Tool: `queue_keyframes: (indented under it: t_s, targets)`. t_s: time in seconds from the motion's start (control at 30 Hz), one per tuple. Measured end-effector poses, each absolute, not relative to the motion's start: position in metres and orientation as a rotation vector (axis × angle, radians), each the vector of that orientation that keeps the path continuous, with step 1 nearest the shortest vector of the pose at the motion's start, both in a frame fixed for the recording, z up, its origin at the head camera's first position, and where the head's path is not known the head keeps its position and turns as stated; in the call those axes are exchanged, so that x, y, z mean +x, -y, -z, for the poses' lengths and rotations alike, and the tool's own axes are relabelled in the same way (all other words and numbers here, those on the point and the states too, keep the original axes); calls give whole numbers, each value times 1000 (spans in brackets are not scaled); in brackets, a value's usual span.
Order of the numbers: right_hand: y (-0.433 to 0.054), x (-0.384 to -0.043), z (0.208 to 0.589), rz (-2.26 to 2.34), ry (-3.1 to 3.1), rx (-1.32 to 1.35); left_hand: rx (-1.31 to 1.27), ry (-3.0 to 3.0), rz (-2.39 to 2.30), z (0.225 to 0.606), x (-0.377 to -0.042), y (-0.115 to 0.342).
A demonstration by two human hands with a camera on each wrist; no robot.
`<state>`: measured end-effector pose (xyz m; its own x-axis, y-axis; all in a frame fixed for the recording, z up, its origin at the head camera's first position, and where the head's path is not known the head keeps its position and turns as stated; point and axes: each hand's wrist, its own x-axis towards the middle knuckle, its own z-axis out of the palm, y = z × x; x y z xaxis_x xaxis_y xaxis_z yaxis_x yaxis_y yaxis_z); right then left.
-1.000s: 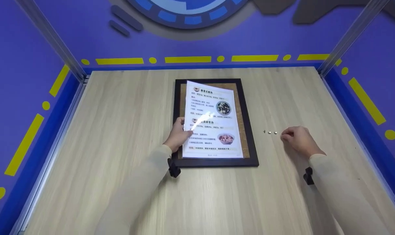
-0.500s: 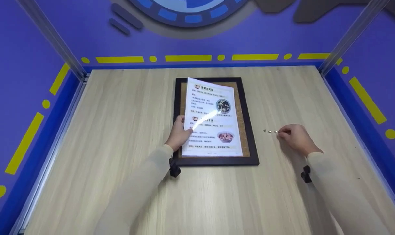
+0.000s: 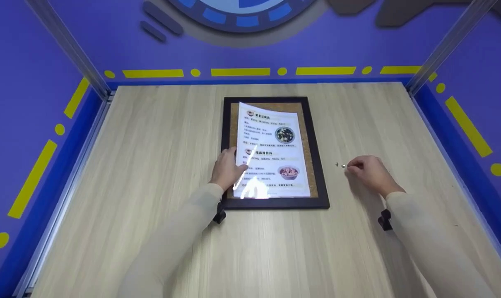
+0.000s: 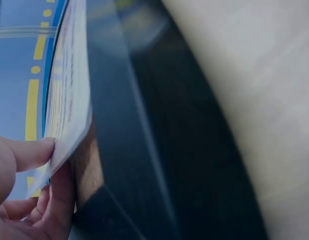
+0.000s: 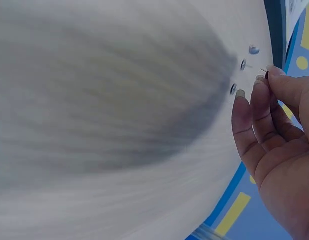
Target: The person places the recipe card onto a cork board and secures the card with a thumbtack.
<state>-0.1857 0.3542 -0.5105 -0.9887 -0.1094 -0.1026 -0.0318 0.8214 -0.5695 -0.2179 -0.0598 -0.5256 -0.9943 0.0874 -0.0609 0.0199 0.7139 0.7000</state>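
Since the frame a second ago, the person's right hand [image 3: 372,174] has shifted a little to the left, closer to a dark-framed cork board, and its fingertips now cover the nearest of three small metal tacks [image 5: 243,65] in the head view; the left hand [image 3: 227,169] is almost where it was. Seen from the right wrist, all three tacks lie on the pale wood-grain table [image 3: 151,145], just beyond the fingers. Thumb and finger of that hand pinch a further small pin [image 5: 266,74], its thin point sticking out past the fingertips. Meanwhile the left hand grips the left edge of a glossy white sheet [image 3: 267,134], thumb on top and fingers underneath. Printed with lines of text and two pictures of bowls of food, the sheet lies over the cork board [image 3: 311,180], within its black frame [image 3: 283,203]; its left edge is lifted and bent upward at the hand. Bright glare whitens the lower part of the page. Both arms wear cream sleeves [image 3: 180,236], with a black device [image 3: 219,213] at each wrist. Behind the table stands a blue-purple wall [image 3: 250,51] with a line of yellow dashes and dots [image 3: 240,72].
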Motion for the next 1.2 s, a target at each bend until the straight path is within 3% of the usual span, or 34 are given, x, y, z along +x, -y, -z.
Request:
queue_keyframes:
  t_s: [0.9, 1.2]
  targets:
    - [-338, -188, 510, 891, -2893, -227, 197, -2855, -838, 520, -217, 68]
    - [-333, -187, 509, 926, -2896, -261, 364, -2913, -570, 523, -219, 81]
